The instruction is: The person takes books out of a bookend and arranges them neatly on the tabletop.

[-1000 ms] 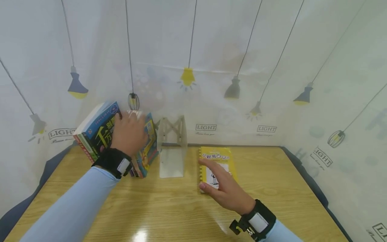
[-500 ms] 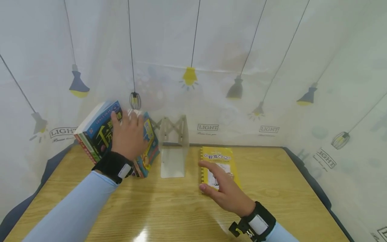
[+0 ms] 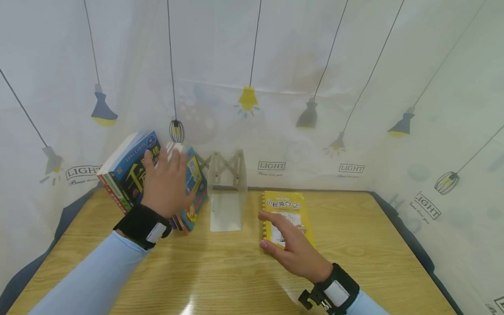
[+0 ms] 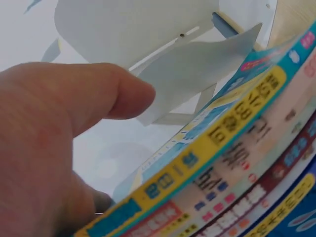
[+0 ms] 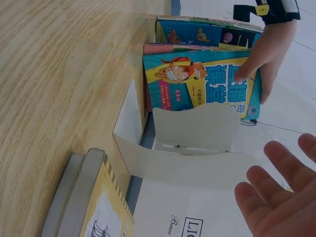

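My left hand (image 3: 167,183) is at the upper edges of the leaning books, its fingers straight and spread. A thin blue-and-yellow book (image 3: 195,173) faces right beside it. In the left wrist view the thumb (image 4: 133,96) stands out from this book's cover, with a gap between. A thick black-and-blue book (image 3: 135,164) leans left of the fingers. My right hand (image 3: 297,251) holds nothing; its thumb and fingers spread apart over a yellow book (image 3: 293,197). In the right wrist view, the yellow book (image 5: 106,197) lies atop another thick book (image 5: 61,197).
A white expandable bookend (image 3: 225,214) with a crisscross lattice stands between the left books and the yellow book. The wooden table (image 3: 220,280) ends at a wall sheet (image 3: 354,65) printed with hanging lamps.
My left hand's fingers straighten and spread, and its thumb moves out from the books. The right hand stays nearly still. The head view shifts slightly.
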